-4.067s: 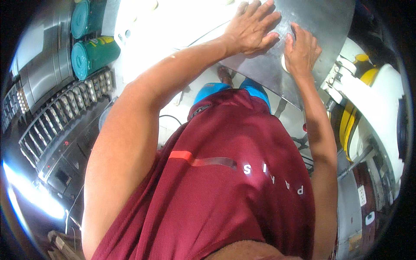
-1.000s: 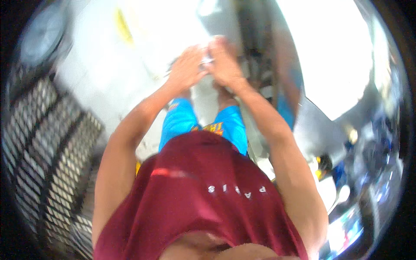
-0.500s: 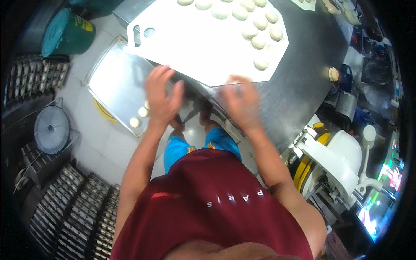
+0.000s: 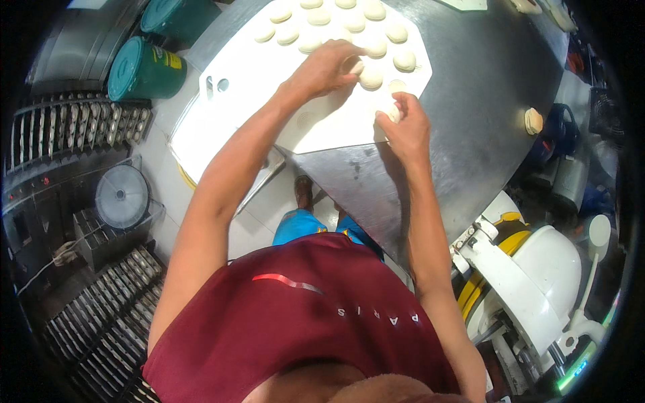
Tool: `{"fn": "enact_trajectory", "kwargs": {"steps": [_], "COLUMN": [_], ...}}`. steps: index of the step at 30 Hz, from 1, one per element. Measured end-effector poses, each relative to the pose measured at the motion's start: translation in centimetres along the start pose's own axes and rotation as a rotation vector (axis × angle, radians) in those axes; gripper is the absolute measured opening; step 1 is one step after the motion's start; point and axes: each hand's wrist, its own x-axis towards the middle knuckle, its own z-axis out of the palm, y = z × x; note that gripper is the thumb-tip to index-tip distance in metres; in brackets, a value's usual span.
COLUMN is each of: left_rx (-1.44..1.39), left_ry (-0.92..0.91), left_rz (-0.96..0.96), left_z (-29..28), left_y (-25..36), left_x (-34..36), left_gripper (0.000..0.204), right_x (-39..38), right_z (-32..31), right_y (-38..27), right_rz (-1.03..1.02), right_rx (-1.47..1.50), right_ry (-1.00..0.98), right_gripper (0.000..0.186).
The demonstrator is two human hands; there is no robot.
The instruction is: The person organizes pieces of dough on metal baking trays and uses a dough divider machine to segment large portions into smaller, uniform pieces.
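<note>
Rows of round pale dough balls (image 4: 371, 77) sit on a white cutting board (image 4: 248, 91) with cut corners and a handle slot. My left hand (image 4: 326, 70) reaches across the board, its fingers and thumb curled round a dough ball (image 4: 355, 66) beside the others. Near the board's front right edge, my right hand (image 4: 410, 127) is closed on another dough ball (image 4: 392, 113), partly hidden by the fingers.
The board lies on a steel table (image 4: 470, 101). A metal tray (image 4: 195, 134) sits low at the left, before green lidded bins (image 4: 138, 70). Slatted racks (image 4: 101, 316) stand at the lower left. A white machine (image 4: 537, 269) with a yellow rim is at the right.
Both hands have moved forward from the board's near edge onto it and closed on dough balls. The view has shifted, and my body is nearer the table.
</note>
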Motion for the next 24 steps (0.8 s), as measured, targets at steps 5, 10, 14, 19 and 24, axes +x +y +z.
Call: {"fn": "enact_trajectory", "kwargs": {"steps": [5, 10, 14, 19, 24], "left_rx": [0.376, 0.201, 0.233, 0.15, 0.105], "left_ry": [-0.053, 0.019, -0.053, 0.147, 0.159], "left_rz": [0.009, 0.126, 0.258, 0.155, 0.146], "left_z": [-0.3, -0.6, 1.7, 1.1, 1.9], "left_y": [0.4, 2.1, 3.4, 4.3, 0.7], "left_x": [-0.2, 0.1, 0.5, 3.5, 9.9], "left_gripper": [0.05, 0.055, 0.057, 0.055, 0.055], "right_x": [-3.2, -4.6, -4.5, -4.3, -4.7], "right_z": [-4.2, -4.1, -3.8, -4.2, -3.3], "right_y": [2.4, 2.5, 2.4, 2.8, 3.3], "right_rz": [0.017, -0.2, -0.226, -0.224, -0.218], "right_rx": [-0.183, -0.319, -0.332, -0.324, -0.309], "right_ry": [-0.012, -0.008, -0.045, -0.043, 0.046], "right_gripper": [0.04, 0.055, 0.061, 0.061, 0.061]}}
